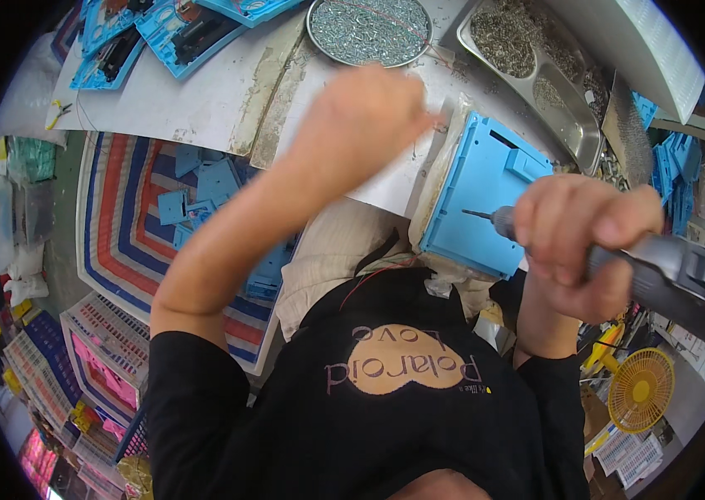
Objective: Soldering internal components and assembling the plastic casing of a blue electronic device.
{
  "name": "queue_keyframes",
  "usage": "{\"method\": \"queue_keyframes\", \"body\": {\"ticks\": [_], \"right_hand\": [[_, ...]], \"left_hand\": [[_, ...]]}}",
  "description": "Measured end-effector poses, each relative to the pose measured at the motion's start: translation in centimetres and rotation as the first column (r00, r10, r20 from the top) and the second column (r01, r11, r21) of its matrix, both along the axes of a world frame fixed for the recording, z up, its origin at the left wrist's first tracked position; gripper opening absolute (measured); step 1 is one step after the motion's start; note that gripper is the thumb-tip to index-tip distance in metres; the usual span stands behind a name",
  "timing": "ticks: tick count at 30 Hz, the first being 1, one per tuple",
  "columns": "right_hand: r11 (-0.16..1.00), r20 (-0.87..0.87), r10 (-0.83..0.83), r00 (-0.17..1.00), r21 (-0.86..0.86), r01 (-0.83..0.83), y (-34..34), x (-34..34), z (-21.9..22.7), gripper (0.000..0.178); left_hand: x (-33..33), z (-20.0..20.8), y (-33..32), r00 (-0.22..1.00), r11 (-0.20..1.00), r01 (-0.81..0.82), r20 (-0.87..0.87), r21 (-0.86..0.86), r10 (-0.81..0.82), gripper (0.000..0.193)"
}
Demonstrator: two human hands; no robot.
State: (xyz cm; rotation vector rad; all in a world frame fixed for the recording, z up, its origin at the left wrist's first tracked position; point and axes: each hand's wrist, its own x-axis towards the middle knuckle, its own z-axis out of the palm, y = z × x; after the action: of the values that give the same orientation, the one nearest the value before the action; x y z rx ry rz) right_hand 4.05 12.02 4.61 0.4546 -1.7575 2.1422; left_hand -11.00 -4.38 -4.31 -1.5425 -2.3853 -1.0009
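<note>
My right hand (582, 237) is wrapped round a grey electric screwdriver (669, 279). Its thin bit points left, over a light-blue plastic housing (486, 183) that lies at the table's near edge; I cannot tell whether the tip touches it. My left hand (369, 117), blurred by motion, is above the white table between the housing and a round metal tray of small screws (369, 33). Its fingers are curled together, and whatever they may hold is hidden by the blur.
A steel compartment tray (573, 125) with more small metal parts stands at the right. Blue housings with wires and black parts (190, 42) lie at the far left. Below the table, a striped cloth-lined bin (131, 225) holds blue pieces. A yellow fan (641, 390) stands lower right.
</note>
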Motion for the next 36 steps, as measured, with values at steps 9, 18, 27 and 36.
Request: {"method": "queue_keyframes", "body": {"ticks": [9, 18, 27, 36], "right_hand": [[0.999, 0.012, 0.020, 1.000, 0.033, -0.021, -0.7, 1.1, 1.4, 0.026], [0.998, 0.046, -0.063, 0.997, 0.008, 0.062, -2.5, 1.9, 1.3, 0.030], [0.983, 0.136, -0.182, 0.974, -0.011, 0.185, -3.8, 3.3, 0.0, 0.033], [0.984, 0.137, -0.178, 0.975, 0.048, 0.173, -5.0, 3.4, -2.7, 0.027]], "left_hand": [[7.1, 1.6, -2.5, 0.923, 0.932, 0.261, 0.218, 0.250, -0.317, 0.026], [7.5, 2.1, -2.6, 0.926, 0.936, 0.287, 0.191, 0.201, -0.325, 0.022], [6.8, 4.0, -2.7, 0.883, 0.898, 0.440, 0.196, -0.032, -0.426, 0.044], [6.3, 1.2, -2.6, 0.857, 0.850, 0.495, 0.263, -0.180, -0.444, 0.076]]}}
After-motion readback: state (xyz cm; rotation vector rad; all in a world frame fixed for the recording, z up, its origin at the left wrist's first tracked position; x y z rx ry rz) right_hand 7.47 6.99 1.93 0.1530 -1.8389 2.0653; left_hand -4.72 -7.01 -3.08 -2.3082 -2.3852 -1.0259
